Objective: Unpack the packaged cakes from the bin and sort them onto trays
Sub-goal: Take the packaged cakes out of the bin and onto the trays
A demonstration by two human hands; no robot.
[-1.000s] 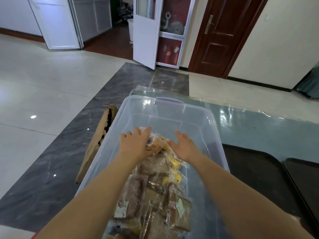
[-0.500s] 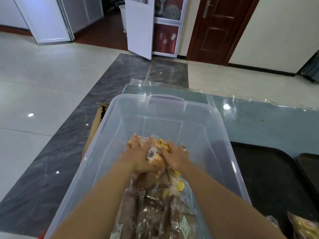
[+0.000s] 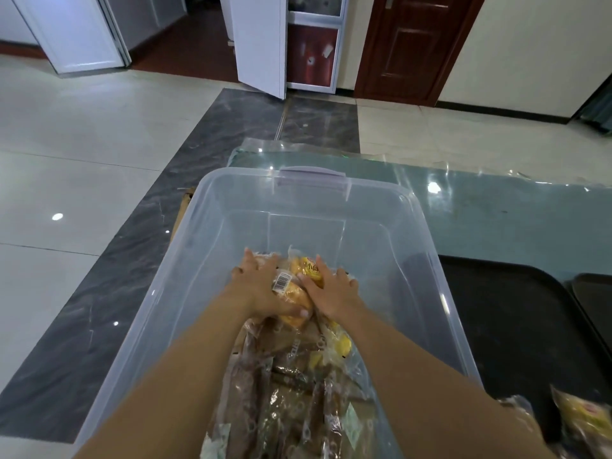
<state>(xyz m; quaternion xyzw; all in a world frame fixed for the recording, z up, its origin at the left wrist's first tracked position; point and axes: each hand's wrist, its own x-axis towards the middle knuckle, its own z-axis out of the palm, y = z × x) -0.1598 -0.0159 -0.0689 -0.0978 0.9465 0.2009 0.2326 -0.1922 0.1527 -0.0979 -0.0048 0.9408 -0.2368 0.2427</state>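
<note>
A clear plastic bin (image 3: 427, 246) stands in front of me, holding several packaged cakes. Both my hands are inside it. My left hand (image 3: 261, 286) closes on a yellow packaged cake (image 3: 293, 296) with a barcode label, thumb under it. My right hand (image 3: 331, 293) lies with fingers spread on a second yellow cake pack (image 3: 309, 270) with a red label. Brown packaged cakes (image 3: 284, 392) fill the near part of the bin. A black tray (image 3: 516, 326) lies to the right of the bin, with a yellow cake pack (image 3: 586, 419) at its near end.
A second black tray (image 3: 596, 303) sits at the far right edge. The bin and trays rest on a glossy teal table (image 3: 496, 210). A flattened cardboard piece (image 3: 183, 207) leans left of the bin. Tiled floor and doors lie beyond.
My hands came together on the yellow packs at the top of the pile, and the left hand closed around one. The view tilted down, showing more of the tray.
</note>
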